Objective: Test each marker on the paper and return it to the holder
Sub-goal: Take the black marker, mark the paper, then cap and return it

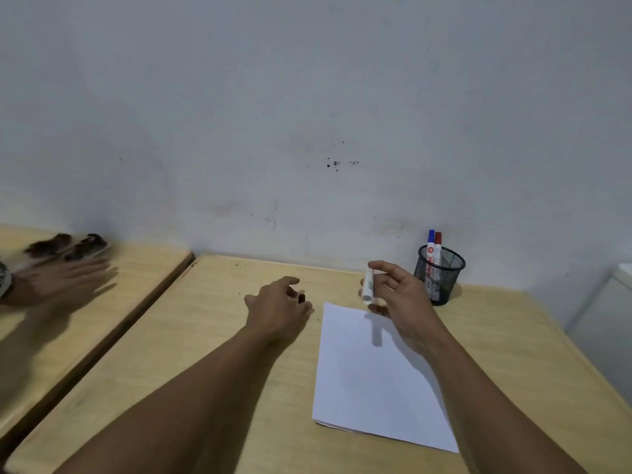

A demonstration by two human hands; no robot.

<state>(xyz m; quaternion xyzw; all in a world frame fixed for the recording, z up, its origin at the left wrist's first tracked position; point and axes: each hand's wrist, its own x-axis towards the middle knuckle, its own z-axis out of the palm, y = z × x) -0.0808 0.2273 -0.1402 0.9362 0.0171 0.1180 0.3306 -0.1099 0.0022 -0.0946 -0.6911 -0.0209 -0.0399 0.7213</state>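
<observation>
At far left, on the neighbouring desk (102, 289), another person's hand (65, 278) lies blurred, fingers spread flat, just beside some dark blurred objects (65, 246) I cannot identify. Further right, on the main desk (205, 336), the left hand (278, 309) rests knuckles up, fingers curled loosely; a small dark cap-like piece (301, 298) sits at its fingertips, contact uncertain. Right of those fingers lies the white paper (369, 381), blank as far as visible. Above its far edge, the right hand (400, 299) pinches a white marker (368, 285) between thumb and fingertips, held roughly upright. Beyond the right fingers stands the black mesh holder (439, 278) containing a blue marker (431, 242) and a red marker (438, 244).
</observation>
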